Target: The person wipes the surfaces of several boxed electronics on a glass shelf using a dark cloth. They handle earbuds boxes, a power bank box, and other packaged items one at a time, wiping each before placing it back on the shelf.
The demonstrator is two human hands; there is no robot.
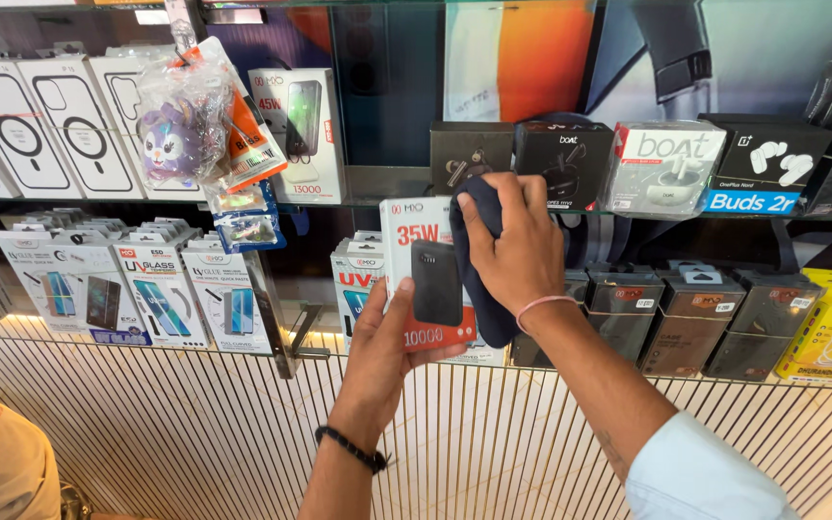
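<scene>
Pinching the box [430,274] from 6 o'clock, the left hand [387,356] could be dislodged by cloth [479,279] pressure from the cloth-clenching right hand [517,246].

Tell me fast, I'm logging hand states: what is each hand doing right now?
Left hand: closed around the lower edge of a white and red power bank box.
Right hand: closed on a dark blue cloth, pressing it against the box.

Glass shelves [377,183] of boxed accessories, white slatted wall panel [493,433], underlit

White-and-red box [426,274] with black power-bank picture, dark navy, perhaps black, cloth [481,279], pale striped wall [195,424]
</scene>
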